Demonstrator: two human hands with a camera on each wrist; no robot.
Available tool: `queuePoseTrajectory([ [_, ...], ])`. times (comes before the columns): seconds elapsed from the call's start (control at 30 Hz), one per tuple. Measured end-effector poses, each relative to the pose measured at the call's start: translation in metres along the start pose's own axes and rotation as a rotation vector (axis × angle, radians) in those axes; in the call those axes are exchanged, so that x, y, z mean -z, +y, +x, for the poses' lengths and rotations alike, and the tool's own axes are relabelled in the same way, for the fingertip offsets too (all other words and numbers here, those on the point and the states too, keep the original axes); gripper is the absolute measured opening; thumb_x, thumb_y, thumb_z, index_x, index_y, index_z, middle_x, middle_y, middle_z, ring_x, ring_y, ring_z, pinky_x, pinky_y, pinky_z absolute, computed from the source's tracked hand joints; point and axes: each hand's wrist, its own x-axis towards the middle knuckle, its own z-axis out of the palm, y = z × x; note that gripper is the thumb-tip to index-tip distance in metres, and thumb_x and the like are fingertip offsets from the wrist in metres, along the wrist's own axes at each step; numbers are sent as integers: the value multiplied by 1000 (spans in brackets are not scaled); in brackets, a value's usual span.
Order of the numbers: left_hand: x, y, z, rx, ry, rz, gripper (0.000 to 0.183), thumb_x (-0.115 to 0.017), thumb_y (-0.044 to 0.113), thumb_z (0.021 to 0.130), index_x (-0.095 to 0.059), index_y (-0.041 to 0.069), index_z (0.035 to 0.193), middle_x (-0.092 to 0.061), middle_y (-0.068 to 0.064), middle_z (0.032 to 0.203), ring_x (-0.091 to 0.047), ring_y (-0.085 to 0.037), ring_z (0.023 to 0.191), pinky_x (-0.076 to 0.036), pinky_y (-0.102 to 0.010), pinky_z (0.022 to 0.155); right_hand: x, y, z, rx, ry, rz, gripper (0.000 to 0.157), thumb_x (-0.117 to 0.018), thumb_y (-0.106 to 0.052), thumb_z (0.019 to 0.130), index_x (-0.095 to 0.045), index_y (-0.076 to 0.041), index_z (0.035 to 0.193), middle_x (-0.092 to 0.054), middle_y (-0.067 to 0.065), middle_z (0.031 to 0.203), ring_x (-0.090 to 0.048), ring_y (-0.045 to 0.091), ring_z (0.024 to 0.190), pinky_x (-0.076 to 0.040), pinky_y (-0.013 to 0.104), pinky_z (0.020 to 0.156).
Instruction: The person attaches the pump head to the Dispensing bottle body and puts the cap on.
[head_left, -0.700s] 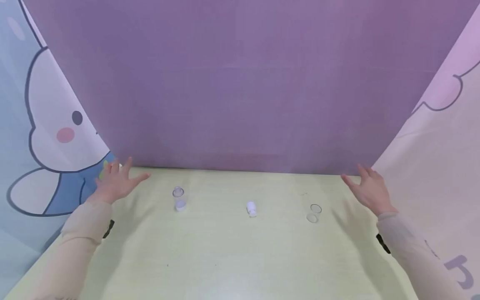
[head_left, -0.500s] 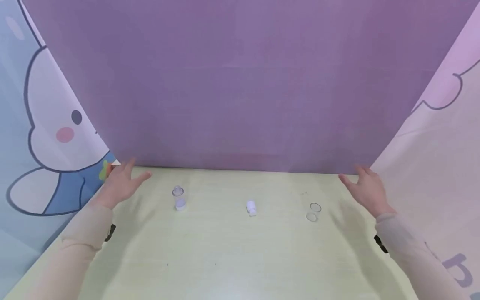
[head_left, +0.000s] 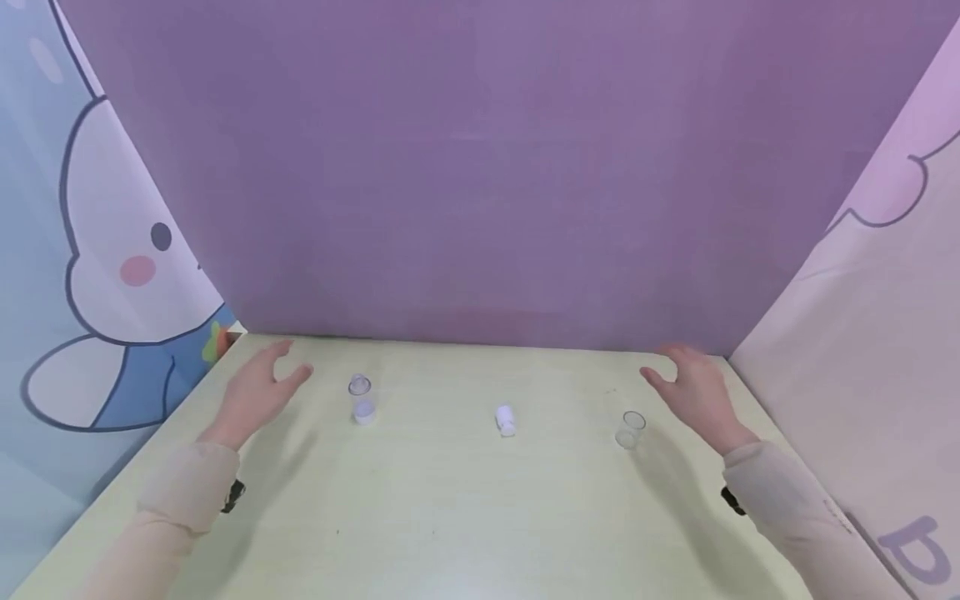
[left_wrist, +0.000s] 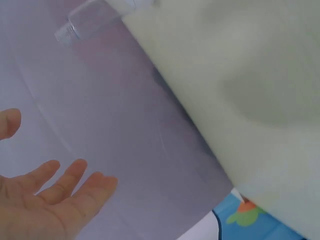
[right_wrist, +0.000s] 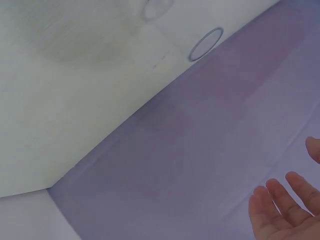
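My left hand [head_left: 255,393] hovers over the left side of the table, thumb apart from loosely bent fingers, holding nothing. Nearest to it stands a clear plastic bottle [head_left: 361,400], its narrow neck upward; the left wrist view shows the same bottle [left_wrist: 95,20] at the top. On the right, my right hand [head_left: 696,396] hangs in the air with relaxed fingers and nothing in them. Close to it is a clear open-topped glass [head_left: 631,429], whose rim [right_wrist: 206,45] shows in the right wrist view. Between the two hands lies a small white bottle [head_left: 506,420].
The pale table [head_left: 465,500] ends at a purple backdrop [head_left: 480,183]. A printed cartoon curtain [head_left: 142,250] borders the left, and a pale curtain [head_left: 885,333] the right.
Both hands have moved inward toward the middle, the right one further, and slightly down in the head view. Their fingers are less spread. The bottles and the glass stay in place.
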Motion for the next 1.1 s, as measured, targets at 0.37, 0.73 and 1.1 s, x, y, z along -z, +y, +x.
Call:
queuePoseTrajectory([
  [0.37,-19,9,-4,-30,-11,-135,61,-45,40,94,-34,-1,137,-40,-26,137,-38,-43,123,-37,-53,96,-21,-34,-10,80,-62,78,34,-65,-12,83,-59,3,113,-59,22,115,-57,39,102,-45,51,83],
  [0.73,-40,6,-3,-94,-63,-240,49,-53,25,93,-41,-3,132,-49,-27,128,-47,-42,116,-41,-49,94,-48,-60,-22,81,-151,157,36,-65,-16,84,-59,-1,115,-61,16,116,-59,33,102,-48,45,83],
  [1.1,-58,0,0,-59,-162,-316,53,-55,21,91,-38,-5,134,-46,-29,130,-45,-44,118,-41,-49,94,-78,-76,-27,32,-204,291,37,-66,-13,82,-59,0,117,-63,16,114,-61,32,99,-50,42,81],
])
